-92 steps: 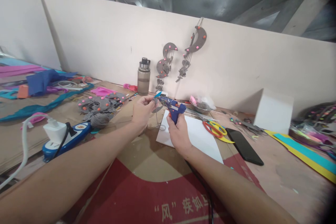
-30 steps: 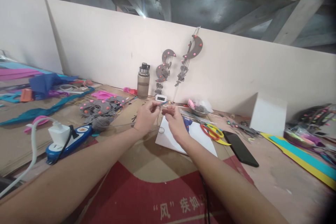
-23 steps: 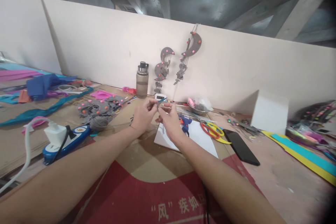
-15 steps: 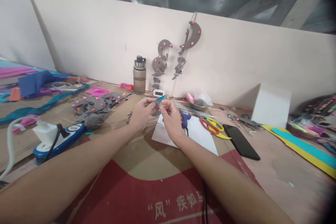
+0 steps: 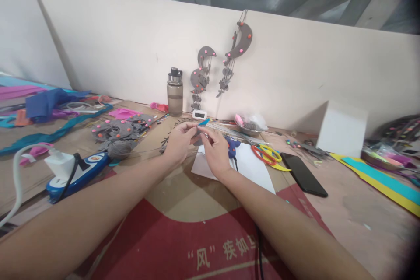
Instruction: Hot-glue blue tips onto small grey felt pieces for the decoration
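Both hands meet over the cardboard, fingers pinched around a small piece of felt [image 5: 204, 122]. Its blue pointed end sticks up between the fingertips, and some grey shows lower down. My left hand [image 5: 177, 144] grips it from the left with thumb and fingers closed. From the other side my right hand [image 5: 216, 152] pinches it, fingers bent; part of the piece is hidden. Beneath the right hand lies a white sheet of paper [image 5: 252, 173]. Next to that wrist is a blue tool with a black cord [image 5: 233, 147], partly covered.
Right of the paper lie red and yellow scissors [image 5: 264, 155] and a black phone [image 5: 303, 175]. A water bottle [image 5: 175, 94] and a small clock [image 5: 199, 114] stand behind. Grey yarn [image 5: 120, 148], felt shapes [image 5: 116, 130] and a power strip [image 5: 78, 175] are left. Moon garlands [image 5: 243, 41] hang on the wall.
The view has shifted slightly. The fingers have moved a little on the felt piece, and less of its blue end shows. Both hands still hold it.
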{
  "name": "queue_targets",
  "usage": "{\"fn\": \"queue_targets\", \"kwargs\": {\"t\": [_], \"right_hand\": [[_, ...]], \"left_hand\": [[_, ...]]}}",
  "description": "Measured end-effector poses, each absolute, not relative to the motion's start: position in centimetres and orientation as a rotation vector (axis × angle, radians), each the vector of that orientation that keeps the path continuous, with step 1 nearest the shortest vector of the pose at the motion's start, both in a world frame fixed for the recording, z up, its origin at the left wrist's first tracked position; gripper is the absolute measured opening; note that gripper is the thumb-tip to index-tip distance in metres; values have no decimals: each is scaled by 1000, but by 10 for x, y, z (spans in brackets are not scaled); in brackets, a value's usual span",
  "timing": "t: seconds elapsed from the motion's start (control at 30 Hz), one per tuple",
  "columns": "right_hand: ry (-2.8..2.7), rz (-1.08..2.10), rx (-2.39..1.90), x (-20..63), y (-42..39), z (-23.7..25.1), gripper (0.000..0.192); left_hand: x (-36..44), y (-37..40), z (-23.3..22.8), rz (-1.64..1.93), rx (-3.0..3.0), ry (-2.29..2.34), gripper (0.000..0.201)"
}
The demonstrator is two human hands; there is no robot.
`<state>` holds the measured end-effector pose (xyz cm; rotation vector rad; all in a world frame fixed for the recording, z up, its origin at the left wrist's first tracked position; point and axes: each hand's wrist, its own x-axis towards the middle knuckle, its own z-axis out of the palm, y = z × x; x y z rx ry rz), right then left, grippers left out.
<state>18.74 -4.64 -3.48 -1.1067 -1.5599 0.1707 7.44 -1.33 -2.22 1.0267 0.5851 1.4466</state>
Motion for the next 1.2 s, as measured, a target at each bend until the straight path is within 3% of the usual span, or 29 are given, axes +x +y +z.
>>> {"fn": "queue_targets", "kwargs": {"t": [1.2], "right_hand": [[-1562, 64, -1131, 191, -50, -33, 19]], "left_hand": [[74, -15, -17, 1412, 912, 558, 16]]}}
